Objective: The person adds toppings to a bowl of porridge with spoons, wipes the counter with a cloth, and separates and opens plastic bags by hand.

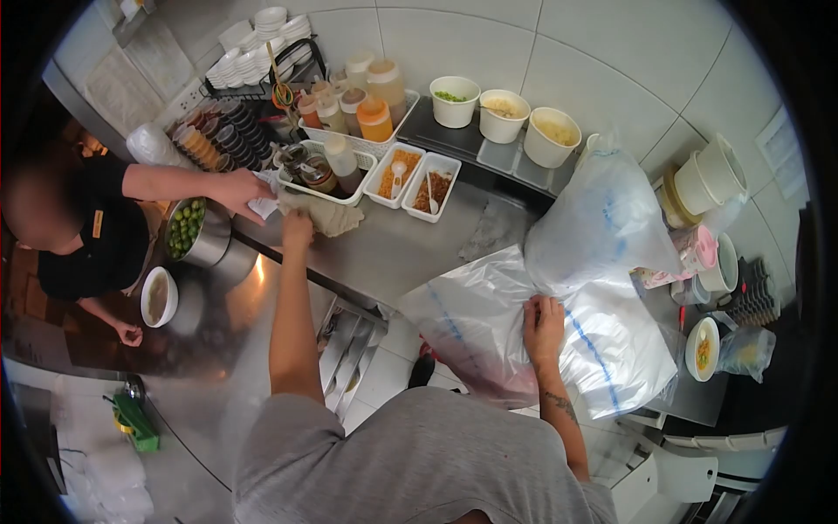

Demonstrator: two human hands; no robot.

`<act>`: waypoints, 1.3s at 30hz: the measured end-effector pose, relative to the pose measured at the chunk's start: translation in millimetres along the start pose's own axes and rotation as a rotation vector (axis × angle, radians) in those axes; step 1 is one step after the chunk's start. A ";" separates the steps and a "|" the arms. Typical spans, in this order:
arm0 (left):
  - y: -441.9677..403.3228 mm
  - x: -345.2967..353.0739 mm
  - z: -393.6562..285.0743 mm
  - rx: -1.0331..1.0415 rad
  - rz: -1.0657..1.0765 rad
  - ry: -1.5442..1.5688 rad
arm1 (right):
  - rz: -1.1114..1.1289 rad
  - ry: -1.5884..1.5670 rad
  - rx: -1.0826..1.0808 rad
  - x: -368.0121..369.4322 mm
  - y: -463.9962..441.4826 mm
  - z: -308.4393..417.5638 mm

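My left hand (298,229) is closed at the edge of a crumpled beige cloth (325,215) on the steel counter; what its fingers hold is too small to make out. On the right, my right hand (543,325) rests with bent fingers on large clear plastic bags (476,319) with blue markings. A full, tied plastic bag (602,218) stands just beyond it. Close to my left hand, a co-worker's hand (242,189) holds a white paper or cloth (264,203).
A co-worker (96,218) stands at the left beside a pot of green fruit (205,234) and a white bowl (159,297). Sauce bottles (375,118), two topping trays (432,187) and white tubs (504,116) line the back. Another bowl (702,349) is at the right.
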State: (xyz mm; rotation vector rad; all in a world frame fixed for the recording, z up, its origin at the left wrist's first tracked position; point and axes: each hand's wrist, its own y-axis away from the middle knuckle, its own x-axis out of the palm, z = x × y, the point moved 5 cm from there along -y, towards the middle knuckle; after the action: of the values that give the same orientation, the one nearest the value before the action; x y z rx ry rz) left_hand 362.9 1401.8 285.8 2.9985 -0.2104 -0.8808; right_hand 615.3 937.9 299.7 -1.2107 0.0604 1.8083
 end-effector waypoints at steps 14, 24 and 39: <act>90.2 28.4 -43.0 0.497 -0.395 -0.347 | -0.156 -0.040 -0.020 -26.7 -7.6 3.4; 49.9 -25.7 53.1 0.128 -0.208 0.760 | -0.106 -0.149 0.069 -20.7 0.8 -34.7; 119.9 -141.9 -86.7 0.308 0.164 -0.214 | -0.063 -0.103 -0.021 -7.5 -6.3 -32.8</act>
State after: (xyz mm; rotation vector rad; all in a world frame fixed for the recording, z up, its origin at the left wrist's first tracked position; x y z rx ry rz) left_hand 276.4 1299.1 440.7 3.0887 -0.6403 -1.2530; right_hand 643.4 920.4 291.1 -1.1196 -0.0550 1.8175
